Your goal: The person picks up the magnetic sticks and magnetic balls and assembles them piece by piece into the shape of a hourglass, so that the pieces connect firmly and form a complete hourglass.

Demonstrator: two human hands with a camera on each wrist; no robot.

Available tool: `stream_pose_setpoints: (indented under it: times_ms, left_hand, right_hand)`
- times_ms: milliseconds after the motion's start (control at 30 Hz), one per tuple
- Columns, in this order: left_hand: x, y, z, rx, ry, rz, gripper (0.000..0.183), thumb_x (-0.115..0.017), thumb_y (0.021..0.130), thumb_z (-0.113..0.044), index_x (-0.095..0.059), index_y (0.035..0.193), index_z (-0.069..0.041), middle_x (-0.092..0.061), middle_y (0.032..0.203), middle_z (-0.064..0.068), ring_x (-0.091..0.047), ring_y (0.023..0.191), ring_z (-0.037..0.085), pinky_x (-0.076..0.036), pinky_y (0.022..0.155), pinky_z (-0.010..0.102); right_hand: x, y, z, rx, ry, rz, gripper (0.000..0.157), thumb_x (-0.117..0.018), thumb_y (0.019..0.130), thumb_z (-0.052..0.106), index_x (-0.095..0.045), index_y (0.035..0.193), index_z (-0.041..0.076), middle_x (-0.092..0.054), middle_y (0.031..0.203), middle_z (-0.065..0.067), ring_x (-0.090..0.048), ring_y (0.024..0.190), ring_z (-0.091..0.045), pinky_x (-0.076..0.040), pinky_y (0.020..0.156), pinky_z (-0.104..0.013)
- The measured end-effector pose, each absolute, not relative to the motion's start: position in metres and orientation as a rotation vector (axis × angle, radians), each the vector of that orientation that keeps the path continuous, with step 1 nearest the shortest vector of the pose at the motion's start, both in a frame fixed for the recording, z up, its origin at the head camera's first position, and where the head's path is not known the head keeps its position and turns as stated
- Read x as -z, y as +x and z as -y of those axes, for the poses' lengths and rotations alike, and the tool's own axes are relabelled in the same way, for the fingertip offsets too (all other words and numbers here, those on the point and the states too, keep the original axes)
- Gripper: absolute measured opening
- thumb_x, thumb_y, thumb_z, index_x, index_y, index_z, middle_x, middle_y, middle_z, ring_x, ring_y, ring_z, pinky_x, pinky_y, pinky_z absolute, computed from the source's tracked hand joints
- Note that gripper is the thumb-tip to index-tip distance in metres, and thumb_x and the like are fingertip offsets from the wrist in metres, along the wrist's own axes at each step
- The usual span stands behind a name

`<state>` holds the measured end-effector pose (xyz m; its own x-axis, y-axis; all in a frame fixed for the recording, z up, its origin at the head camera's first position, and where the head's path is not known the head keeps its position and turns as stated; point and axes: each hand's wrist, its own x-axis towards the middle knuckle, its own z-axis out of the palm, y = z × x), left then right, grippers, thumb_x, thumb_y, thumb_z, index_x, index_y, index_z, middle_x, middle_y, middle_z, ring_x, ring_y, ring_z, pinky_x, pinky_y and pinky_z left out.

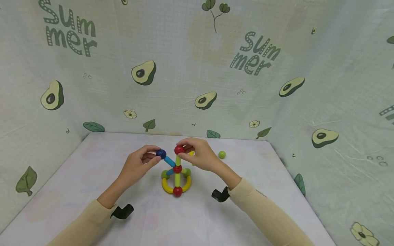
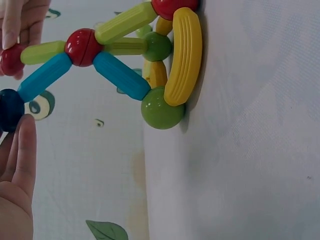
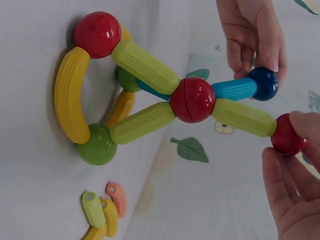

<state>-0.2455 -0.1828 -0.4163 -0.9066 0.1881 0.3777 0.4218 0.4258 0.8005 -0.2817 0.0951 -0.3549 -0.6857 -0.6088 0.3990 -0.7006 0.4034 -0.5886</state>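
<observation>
- Assembly: the ball-and-rod construction (image 1: 177, 179) stands on the white tabletop (image 1: 160, 222), centred between the forearms.
- Left hand (image 1: 136, 165): grip clamped on the dark blue ball (image 1: 161, 154), thumb and fingers at its surface.
- Right hand (image 1: 199, 155): grip clamped on the upper red ball (image 1: 179, 150), thumb on one side, fingers on the other.
- Upper branches: the upper blue rod (image 1: 169, 161) slants from the dark blue ball down to the central red ball (image 1: 177, 168). The upper light green rod (image 1: 178, 160) joins the upper red ball to the same central ball.
- Lower legs: one lower blue rod (image 2: 121, 76) and two lower light green rods (image 3: 142, 122) spread downward from the central red ball to the base.
- Base: yellow curved rods (image 3: 70, 95) form a ring with the lower red ball (image 1: 177, 191) and two green balls (image 2: 162, 107).
- Loose parts: a light green ball (image 1: 222, 154) lies beyond the right hand, apart from the assembly. The right wrist view shows a loose light green rod (image 3: 93, 210), loose yellow pieces (image 3: 111, 218) and a pink piece (image 3: 116, 199) grouped together.
- Surroundings: printed fabric (image 1: 172, 41) with avocado motifs rises behind the tabletop. A black wrist mount (image 1: 220, 194) projects from each beige sleeve (image 1: 261, 212).
</observation>
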Motion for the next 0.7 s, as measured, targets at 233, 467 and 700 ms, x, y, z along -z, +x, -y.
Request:
stream_pose_setpoints:
  times_ms: [233, 467, 700]
  left_hand:
    - [0.417, -0.247, 0.183, 1.479, -0.54, 2.439, 0.036, -0.075, 0.102, -0.028, -0.066, 0.134, -0.014, -0.074, 0.122, 0.006, -0.075, 0.103, 0.019, -0.057, 0.088, 0.015]
    - [0.418, -0.246, 0.182, 1.461, -0.524, 2.44, 0.035, -0.075, 0.102, -0.027, -0.067, 0.133, -0.014, -0.075, 0.121, 0.006, -0.075, 0.102, 0.019, -0.057, 0.087, 0.015]
    - [0.417, -0.246, 0.181, 1.456, -0.53, 2.436, 0.034, -0.076, 0.101, -0.025, -0.067, 0.132, -0.014, -0.075, 0.121, 0.006, -0.075, 0.102, 0.018, -0.057, 0.088, 0.015]
  right_hand:
    - [0.355, -0.284, -0.098, -1.155, 1.224, 2.533, 0.036, -0.08, 0.097, 0.012, -0.07, 0.131, 0.008, -0.073, 0.122, -0.003, -0.073, 0.104, -0.015, -0.061, 0.092, -0.028]
    - [0.356, -0.29, -0.109, -1.1, 1.228, 2.571, 0.044, -0.081, 0.096, 0.013, -0.066, 0.137, 0.006, -0.071, 0.133, -0.007, -0.072, 0.112, -0.022, -0.062, 0.095, -0.035]
    - [0.365, -0.304, -0.127, -1.047, 1.162, 2.621, 0.046, -0.08, 0.096, 0.009, -0.065, 0.139, 0.003, -0.068, 0.139, -0.016, -0.07, 0.118, -0.035, -0.061, 0.098, -0.045]
